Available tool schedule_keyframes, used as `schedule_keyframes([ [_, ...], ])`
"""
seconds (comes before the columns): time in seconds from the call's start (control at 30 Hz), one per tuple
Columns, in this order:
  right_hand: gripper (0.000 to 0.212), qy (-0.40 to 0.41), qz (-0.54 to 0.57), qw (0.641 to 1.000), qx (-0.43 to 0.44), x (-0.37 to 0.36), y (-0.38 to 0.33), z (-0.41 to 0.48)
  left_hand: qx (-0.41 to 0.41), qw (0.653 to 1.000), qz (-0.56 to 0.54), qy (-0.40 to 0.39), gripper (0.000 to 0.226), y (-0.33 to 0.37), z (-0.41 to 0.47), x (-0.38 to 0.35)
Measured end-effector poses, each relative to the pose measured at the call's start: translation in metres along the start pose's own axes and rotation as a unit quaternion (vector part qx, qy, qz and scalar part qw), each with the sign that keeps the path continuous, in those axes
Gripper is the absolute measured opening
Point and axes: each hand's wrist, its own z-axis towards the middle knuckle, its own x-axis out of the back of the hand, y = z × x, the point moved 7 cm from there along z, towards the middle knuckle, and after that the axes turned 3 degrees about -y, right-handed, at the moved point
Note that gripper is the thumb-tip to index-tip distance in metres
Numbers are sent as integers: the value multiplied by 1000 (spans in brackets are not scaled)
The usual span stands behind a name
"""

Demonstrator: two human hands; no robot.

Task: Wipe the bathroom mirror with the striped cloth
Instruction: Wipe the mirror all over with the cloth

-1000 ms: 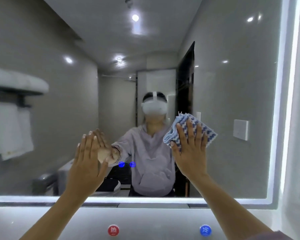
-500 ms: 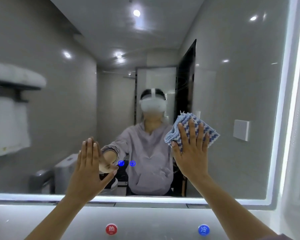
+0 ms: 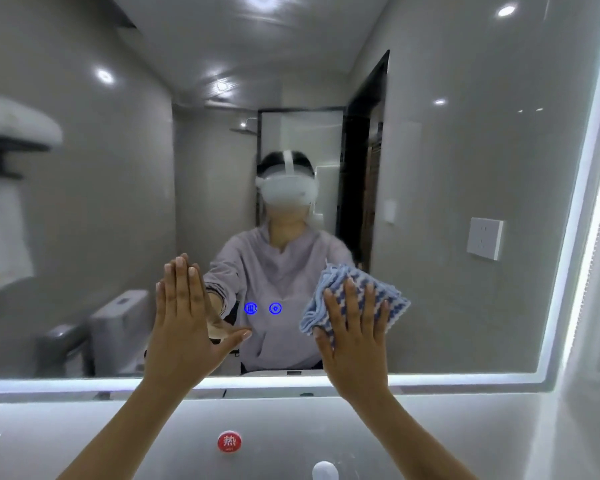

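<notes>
The right hand [image 3: 354,327] pressed the folded striped cloth [image 3: 343,277] flat against the mirror [image 3: 447,168], low and right of centre, its fingers [image 3: 350,299] straight and slightly spread. The left hand [image 3: 184,323] lay beside it on the glass, fingers straight and together.

A red round label [image 3: 229,441] with a white character sits on the grey panel [image 3: 84,431] low in view. A white knob [image 3: 325,471] pokes in at the bottom edge, just right of it. Seen in reflection are a white socket [image 3: 484,238] on the right wall, a dark doorway [image 3: 361,161], a toilet [image 3: 122,327] at lower left, white towels [image 3: 0,233] hanging under a rack [image 3: 4,147], and ceiling spotlights [image 3: 506,10].
</notes>
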Motion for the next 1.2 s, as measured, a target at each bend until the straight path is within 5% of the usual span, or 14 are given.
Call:
schedule_keyframes([
  [0.5,57,-55,11,998,27,-19,-14,-58,4,1000,-6,1,120,1,-1,6],
  [0.93,56,-8,-10,1000,25,36,-9,100,6,1000,-19,8,120,2,-1,8],
  [1.2,55,15,-14,1000,21,33,-9,92,5,1000,-15,16,120,2,-1,8],
])
